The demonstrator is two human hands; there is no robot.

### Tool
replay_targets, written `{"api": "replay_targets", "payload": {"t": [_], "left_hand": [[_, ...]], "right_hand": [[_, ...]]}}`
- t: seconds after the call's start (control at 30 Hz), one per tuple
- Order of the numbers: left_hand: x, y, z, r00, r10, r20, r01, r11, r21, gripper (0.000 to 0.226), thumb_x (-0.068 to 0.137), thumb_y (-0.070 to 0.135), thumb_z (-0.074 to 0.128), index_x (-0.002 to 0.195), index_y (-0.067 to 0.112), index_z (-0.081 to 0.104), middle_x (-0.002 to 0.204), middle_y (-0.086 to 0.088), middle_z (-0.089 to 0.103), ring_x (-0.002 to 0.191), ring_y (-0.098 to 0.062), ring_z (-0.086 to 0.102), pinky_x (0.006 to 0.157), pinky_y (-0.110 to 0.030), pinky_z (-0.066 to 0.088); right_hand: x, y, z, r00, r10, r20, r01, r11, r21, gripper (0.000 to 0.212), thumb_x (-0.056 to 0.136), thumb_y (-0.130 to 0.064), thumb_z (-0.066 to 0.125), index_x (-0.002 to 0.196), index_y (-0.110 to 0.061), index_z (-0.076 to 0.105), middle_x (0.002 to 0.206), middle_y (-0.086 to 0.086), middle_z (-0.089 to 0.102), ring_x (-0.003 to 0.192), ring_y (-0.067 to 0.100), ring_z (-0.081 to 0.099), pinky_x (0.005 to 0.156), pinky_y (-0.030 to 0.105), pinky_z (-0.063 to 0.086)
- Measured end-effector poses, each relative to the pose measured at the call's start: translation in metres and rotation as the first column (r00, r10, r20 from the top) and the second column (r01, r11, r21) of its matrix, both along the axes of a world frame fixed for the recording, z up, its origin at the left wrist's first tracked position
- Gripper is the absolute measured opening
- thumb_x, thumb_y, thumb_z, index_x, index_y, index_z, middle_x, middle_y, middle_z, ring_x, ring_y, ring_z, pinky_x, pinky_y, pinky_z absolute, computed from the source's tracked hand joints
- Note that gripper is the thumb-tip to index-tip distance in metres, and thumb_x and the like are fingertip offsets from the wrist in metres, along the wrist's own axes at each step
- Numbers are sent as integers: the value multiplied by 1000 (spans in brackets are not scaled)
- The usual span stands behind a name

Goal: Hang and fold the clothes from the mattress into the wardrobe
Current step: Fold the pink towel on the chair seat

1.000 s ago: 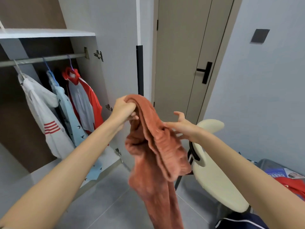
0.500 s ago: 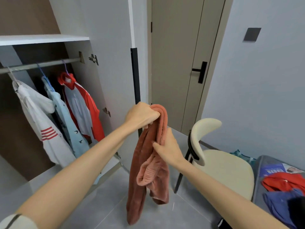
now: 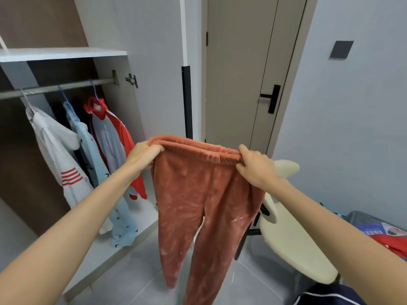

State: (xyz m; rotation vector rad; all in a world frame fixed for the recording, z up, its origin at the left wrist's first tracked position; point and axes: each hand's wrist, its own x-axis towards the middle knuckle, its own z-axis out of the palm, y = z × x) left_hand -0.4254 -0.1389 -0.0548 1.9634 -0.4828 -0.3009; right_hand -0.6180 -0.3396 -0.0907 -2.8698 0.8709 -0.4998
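A pair of rust-red fleece trousers [image 3: 198, 194] hangs spread out in front of me, legs dangling toward the floor. My left hand [image 3: 143, 154] grips the left end of the waistband and my right hand [image 3: 255, 167] grips the right end, holding it stretched flat. The open wardrobe [image 3: 61, 55] stands to the left. On its rail [image 3: 55, 88] hang a white hooded top [image 3: 55, 155], a light blue garment with small birds [image 3: 92, 155] and a red and white jacket [image 3: 114, 139].
A cream chair [image 3: 293, 238] stands just right of the trousers. The mattress edge [image 3: 356, 216] at the lower right carries red clothing [image 3: 394, 245] and a dark navy garment [image 3: 330, 298]. A closed door [image 3: 242, 73] is straight ahead. Grey floor tiles lie below.
The trousers were bunched in my left hand. My right hand slid along the waistband and both hands pulled apart, so the trousers now hang open and flat.
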Motion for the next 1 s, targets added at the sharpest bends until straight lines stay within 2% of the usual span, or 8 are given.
{"api": "replay_targets", "payload": {"t": [0.13,0.23,0.33,0.47,0.53,0.7,0.9,1.0], "left_hand": [[12,17,-9,998,-16,53,14,999,40,22,82,20,58,102,19,68,103,-5,65,96,-23,58,84,-36,46],[11,20,-11,991,-134,15,132,987,86,29,86,11,54,106,27,66,104,-1,67,95,-21,60,87,-34,49],[2,19,-15,964,-200,-172,229,958,170,21,87,24,62,108,23,64,93,-4,68,84,-22,64,76,-33,55],[-10,11,-27,879,-193,-436,222,975,17,23,83,34,71,90,14,63,56,3,53,56,-11,56,50,-21,52],[-14,5,-32,833,-175,-525,116,983,-144,19,86,30,69,88,13,63,54,3,53,50,-9,58,49,-22,55],[-18,-9,-39,872,-115,-476,9,976,-219,44,82,38,71,112,8,64,90,-8,71,75,-16,69,74,-29,56],[-34,-25,-42,832,-226,-507,116,964,-239,36,86,34,68,110,7,63,98,-8,69,88,-18,67,76,-33,57],[-44,-31,-45,840,-286,-461,207,954,-214,17,89,26,66,101,15,64,81,-4,62,71,-11,61,59,-25,57]], "right_hand": [[7,1,22,998,-42,-37,39,996,-76,18,94,-29,42,101,-13,40,98,12,61,89,37,58,65,36,34],[15,-1,32,996,-92,16,81,936,344,23,91,-34,53,97,-11,53,99,10,60,93,31,58,71,35,41],[19,5,36,971,-204,122,27,607,795,27,89,-28,62,103,-5,62,95,8,65,81,22,62,65,29,49],[10,-3,34,947,-298,122,-59,214,975,34,90,-34,62,112,-8,63,98,9,71,82,20,67,64,27,54],[5,-10,32,930,-335,148,-86,194,977,38,88,-38,63,112,-8,64,98,9,72,84,20,68,68,27,55],[-5,-2,27,939,-332,89,96,504,858,31,84,-41,68,90,-11,64,86,3,66,72,15,64,64,24,52],[-15,9,16,862,-497,101,-145,-51,988,26,92,-31,56,85,-8,68,79,8,71,77,21,65,72,32,54],[-10,14,2,869,-477,133,-67,152,986,28,86,-35,66,99,-10,65,99,8,70,86,21,66,73,33,57]]}}
